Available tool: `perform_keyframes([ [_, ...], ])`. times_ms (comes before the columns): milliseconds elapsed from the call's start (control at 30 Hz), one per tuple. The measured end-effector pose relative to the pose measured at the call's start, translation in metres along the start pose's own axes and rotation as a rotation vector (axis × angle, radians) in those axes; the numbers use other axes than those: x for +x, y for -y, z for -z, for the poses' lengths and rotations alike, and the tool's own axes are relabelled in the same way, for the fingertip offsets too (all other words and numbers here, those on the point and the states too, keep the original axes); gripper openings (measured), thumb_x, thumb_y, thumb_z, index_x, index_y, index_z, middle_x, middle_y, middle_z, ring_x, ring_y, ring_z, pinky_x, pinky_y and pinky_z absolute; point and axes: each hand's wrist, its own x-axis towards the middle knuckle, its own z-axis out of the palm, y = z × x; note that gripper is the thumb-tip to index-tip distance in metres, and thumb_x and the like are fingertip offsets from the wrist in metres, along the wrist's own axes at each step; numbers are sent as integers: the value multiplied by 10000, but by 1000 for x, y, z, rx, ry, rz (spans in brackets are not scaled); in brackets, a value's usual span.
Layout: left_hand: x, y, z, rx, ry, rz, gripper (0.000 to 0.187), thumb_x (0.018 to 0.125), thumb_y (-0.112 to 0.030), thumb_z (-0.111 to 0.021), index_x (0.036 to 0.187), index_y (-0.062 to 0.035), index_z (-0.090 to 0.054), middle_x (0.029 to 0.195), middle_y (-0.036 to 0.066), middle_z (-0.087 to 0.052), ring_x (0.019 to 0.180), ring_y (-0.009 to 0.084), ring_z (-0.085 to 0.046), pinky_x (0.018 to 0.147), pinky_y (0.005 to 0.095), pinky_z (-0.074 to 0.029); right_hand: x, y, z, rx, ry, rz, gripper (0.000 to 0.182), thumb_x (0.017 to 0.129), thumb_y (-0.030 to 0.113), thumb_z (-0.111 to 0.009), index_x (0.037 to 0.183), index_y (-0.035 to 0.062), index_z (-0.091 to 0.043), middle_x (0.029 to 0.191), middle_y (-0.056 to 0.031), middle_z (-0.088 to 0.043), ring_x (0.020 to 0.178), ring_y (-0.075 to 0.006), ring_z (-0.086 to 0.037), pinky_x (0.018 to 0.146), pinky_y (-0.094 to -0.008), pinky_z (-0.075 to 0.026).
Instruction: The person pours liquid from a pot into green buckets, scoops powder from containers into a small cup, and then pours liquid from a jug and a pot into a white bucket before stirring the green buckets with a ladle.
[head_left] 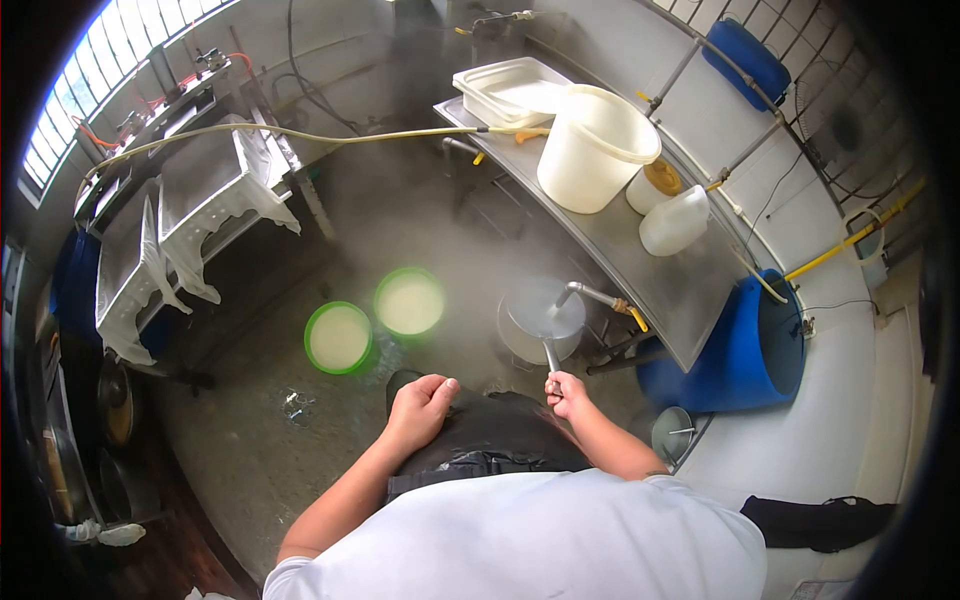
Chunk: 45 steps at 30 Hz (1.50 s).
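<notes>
My right hand (567, 394) is wrapped round the handle of a metal dipper (551, 354). The dipper's wide round head lies over a round metal pot (510, 342) on the floor side of the steel table, its outline softened by steam. A bent metal spout (572, 289) reaches over the dipper's head. My left hand (424, 403) is closed in a loose fist by my dark apron (470, 435), with nothing showing in it. Beyond it on the wet floor stand two green buckets (338, 338) (410, 301), full of a pale, creamy liquid.
On the steel table (690, 300) are a big white bucket (590, 160), white trays (510, 90) and a plastic jug (675, 222). A blue barrel (770, 345) lies at the right. Cloth-draped frames (205, 190) stand left, a yellow hose (330, 138) strung across. Steam hangs mid-room.
</notes>
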Motion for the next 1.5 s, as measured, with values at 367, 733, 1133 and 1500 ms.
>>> perform_keyframes([
  [367, -2, 0, 3, 38, 20, 36, 369, 1012, -332, -603, 1043, 16, -720, 757, 102, -674, 709, 185, -615, 700, 358, -504, 6, -6, 7, 57, 21, -23, 102, 925, 126, -631, 883, 118, -539, 684, -14, -558, 522, -116, -538, 419, -258, -279],
  [733, -4, 4, 2, -9, 10, 44, 352, 1012, -314, -615, 995, 22, -718, 719, 97, -651, 692, 159, -591, 679, 349, -495, -1, -13, 1, 47, 2, -2, 121, 913, 121, -646, 850, 113, -544, 687, -10, -567, 508, -103, -537, 413, -252, -288],
  [1133, -8, 0, 5, -19, 12, 36, 348, 1014, -301, -617, 980, 31, -714, 716, 73, -644, 700, 127, -574, 673, 322, -486, -5, -11, -8, -23, 17, 38, 112, 920, 146, -631, 848, 121, -549, 704, 3, -562, 530, -91, -524, 425, -254, -291],
  [1500, -7, 1, 6, 21, -12, 10, 372, 1013, -331, -597, 1017, 22, -712, 758, 125, -666, 715, 199, -612, 703, 370, -502, -3, -13, -2, -13, -56, 7, 109, 909, 121, -606, 836, 129, -525, 677, -3, -549, 521, -94, -514, 427, -260, -272],
])
